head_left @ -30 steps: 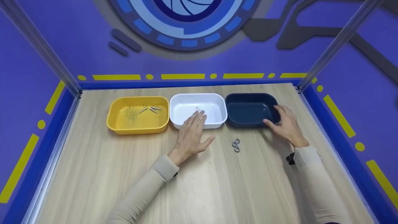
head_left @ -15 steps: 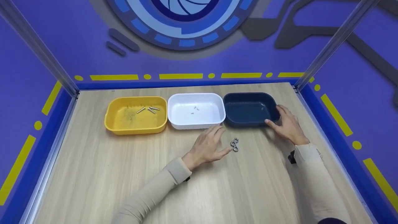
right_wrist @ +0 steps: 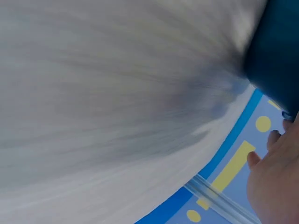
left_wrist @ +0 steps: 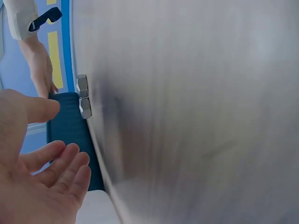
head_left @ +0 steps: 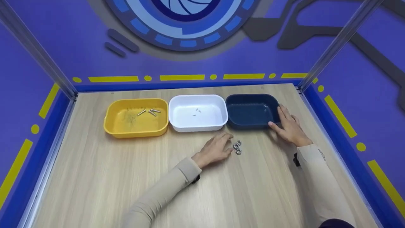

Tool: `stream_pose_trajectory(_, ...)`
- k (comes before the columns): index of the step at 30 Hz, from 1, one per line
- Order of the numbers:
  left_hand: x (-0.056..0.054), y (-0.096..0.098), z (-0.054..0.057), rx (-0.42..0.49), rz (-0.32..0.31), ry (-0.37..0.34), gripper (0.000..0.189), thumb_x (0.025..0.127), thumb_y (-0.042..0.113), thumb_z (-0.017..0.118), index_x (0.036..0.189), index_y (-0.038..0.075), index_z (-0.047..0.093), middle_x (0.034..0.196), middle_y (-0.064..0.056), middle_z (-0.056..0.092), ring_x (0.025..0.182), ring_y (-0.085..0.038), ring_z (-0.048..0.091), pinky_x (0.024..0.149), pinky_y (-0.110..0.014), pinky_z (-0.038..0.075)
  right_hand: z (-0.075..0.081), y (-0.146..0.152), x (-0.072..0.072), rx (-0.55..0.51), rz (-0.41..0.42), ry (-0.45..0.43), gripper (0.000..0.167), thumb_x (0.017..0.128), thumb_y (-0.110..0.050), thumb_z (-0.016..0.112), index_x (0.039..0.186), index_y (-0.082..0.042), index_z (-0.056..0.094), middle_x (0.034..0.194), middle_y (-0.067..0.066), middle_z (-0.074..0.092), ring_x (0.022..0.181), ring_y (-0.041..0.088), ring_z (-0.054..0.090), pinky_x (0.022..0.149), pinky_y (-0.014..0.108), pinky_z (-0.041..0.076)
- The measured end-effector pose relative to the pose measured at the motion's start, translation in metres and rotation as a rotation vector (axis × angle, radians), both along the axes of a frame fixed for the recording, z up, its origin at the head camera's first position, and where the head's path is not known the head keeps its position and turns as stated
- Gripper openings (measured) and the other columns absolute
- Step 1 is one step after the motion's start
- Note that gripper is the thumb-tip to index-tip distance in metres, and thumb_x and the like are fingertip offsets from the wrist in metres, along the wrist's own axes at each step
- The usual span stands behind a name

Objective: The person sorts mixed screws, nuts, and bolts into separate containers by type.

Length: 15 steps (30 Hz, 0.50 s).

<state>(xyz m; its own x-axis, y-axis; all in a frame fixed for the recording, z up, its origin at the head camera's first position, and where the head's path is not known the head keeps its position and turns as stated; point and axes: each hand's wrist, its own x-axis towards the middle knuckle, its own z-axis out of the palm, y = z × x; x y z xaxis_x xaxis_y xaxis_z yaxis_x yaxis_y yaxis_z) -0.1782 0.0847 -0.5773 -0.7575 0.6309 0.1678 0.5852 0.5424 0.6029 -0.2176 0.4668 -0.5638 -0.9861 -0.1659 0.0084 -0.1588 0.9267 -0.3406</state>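
Three metal hex nuts point(head_left: 236, 146) lie together on the wooden table, in front of the dark blue bin point(head_left: 253, 125). Just left of them is my left hand point(head_left: 214, 148), thumb and fingers bent and apart, with nothing between them. From the left wrist view, two of the nuts point(left_wrist: 85, 108) show beyond the spread thumb and fingers of that left hand point(left_wrist: 42, 158). My right hand point(head_left: 290, 128) rests on the right side of the dark blue bin, thumb at its front corner and fingers along its side. The right wrist view catches this right hand point(right_wrist: 275, 172) beside the bin.
A white bin point(head_left: 198, 128) with several tiny pieces stands in the middle of the row. Left of it, a yellow bin point(head_left: 136, 133) holds three screws point(head_left: 152, 113). Blue panels point(head_left: 202, 63) enclose the table at the back and sides.
My left hand has come from over the white bin, moving right and toward me to beside the nuts, its fingers bending more. The right hand stays at the dark blue bin.
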Motion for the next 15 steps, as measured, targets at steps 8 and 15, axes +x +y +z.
stream_pose_trajectory(8, -0.009, 0.011, -0.006, -0.021, -0.013, -0.033, 0.039, 0.097, 0.019, 0.077, 0.134, 0.007, 0.071, 0.133, -0.007, 0.072, 0.128, -0.024, 0.064, 0.116, -0.033, 0.05, -0.001, 0.002, 0.001, -0.006, 0.012, 0.019, 0.094, 0.109, -0.057, 0.05, 0.171, -0.001, 0.008, 0.18, 0.02, 0.004, 0.165, 0.046, 0.009, 0.128, 0.074, 0.01)
stream_pose_trajectory(15, -0.014, 0.018, -0.01, -0.043, -0.002, -0.072, 0.031, 0.094, 0.022, 0.082, 0.124, 0.013, 0.08, 0.125, -0.001, 0.074, 0.119, -0.022, 0.064, 0.106, -0.032, 0.053, 0.001, 0.0, 0.001, 0.009, 0.002, -0.03, 0.096, 0.108, -0.061, 0.047, 0.172, -0.004, 0.003, 0.181, 0.017, -0.001, 0.166, 0.043, 0.006, 0.13, 0.072, 0.005)
